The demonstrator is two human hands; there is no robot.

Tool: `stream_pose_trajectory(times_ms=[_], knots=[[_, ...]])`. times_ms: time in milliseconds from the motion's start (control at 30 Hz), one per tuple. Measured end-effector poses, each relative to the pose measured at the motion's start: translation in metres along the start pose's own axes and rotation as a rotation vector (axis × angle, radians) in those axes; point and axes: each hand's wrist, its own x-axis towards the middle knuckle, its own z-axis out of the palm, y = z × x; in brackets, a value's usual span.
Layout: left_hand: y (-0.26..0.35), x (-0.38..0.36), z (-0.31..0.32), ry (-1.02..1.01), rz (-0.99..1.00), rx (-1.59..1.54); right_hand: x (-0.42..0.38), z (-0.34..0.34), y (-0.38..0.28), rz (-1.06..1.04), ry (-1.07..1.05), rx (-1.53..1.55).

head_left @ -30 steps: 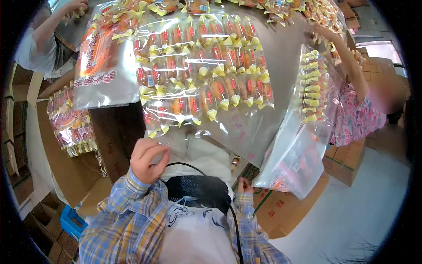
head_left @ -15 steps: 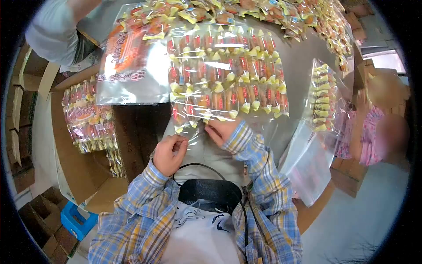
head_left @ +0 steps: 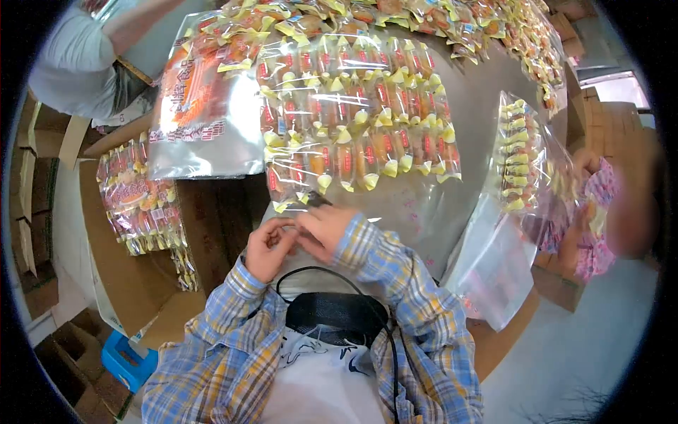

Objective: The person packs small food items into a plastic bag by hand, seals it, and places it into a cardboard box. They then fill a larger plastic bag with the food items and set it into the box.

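Note:
A large clear plastic bag [head_left: 360, 159] lies flat on the table in front of me, filled with three rows of individually wrapped snacks with yellow twisted ends and red labels. Just below its near edge, my left hand [head_left: 270, 249] is curled with its fingertips pinched. My right hand [head_left: 326, 230] comes in from the right, fingers bent, and its fingertips meet those of the left. Whatever lies between the fingertips is too small or hidden to make out. A small dark piece [head_left: 315, 200] shows at the bag's near edge, just beyond my right hand.
Loose wrapped snacks [head_left: 452, 25] are heaped along the back. Printed silver bags [head_left: 205, 152] lie at left, above a cardboard box [head_left: 120, 272] holding a packed bag. Empty clear bags [head_left: 494, 261] and another filled bag [head_left: 518, 155] lie right. Other people are at both sides.
My right hand has moved left and down to meet my left hand. The filled bag has shifted slightly left and up in view. At upper left, another person's arm has moved.

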Motion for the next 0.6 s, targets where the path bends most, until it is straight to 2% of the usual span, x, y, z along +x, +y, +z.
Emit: stream_pose_trajectory(times_ms=[33,133,167,200,267,400,533,600], knots=[[-0.001,0.0,0.006,0.048,-0.048,-0.096,0.004,0.002,-0.004,0.02,0.058,0.042],[0.012,-0.003,0.011,0.143,-0.134,0.007,0.027,-0.018,0.001,0.116,-0.23,-0.06],[0.013,-0.004,0.01,0.135,-0.11,0.022,0.027,-0.012,0.009,0.068,-0.123,0.013],[0.014,-0.005,0.006,0.123,-0.079,0.065,0.025,-0.001,0.019,0.167,-0.135,0.16],[0.016,-0.001,-0.005,0.09,-0.008,0.144,0.049,-0.006,0.017,0.233,-0.136,0.382],[0.014,0.012,-0.021,0.086,0.04,0.13,0.042,0.007,0.015,0.139,0.008,0.269],[0.025,0.01,-0.019,0.153,-0.046,0.069,-0.016,-0.033,0.006,0.109,-0.025,0.133],[0.017,0.01,-0.026,0.168,-0.037,0.059,-0.048,-0.066,0.018,0.286,-0.046,0.076]])
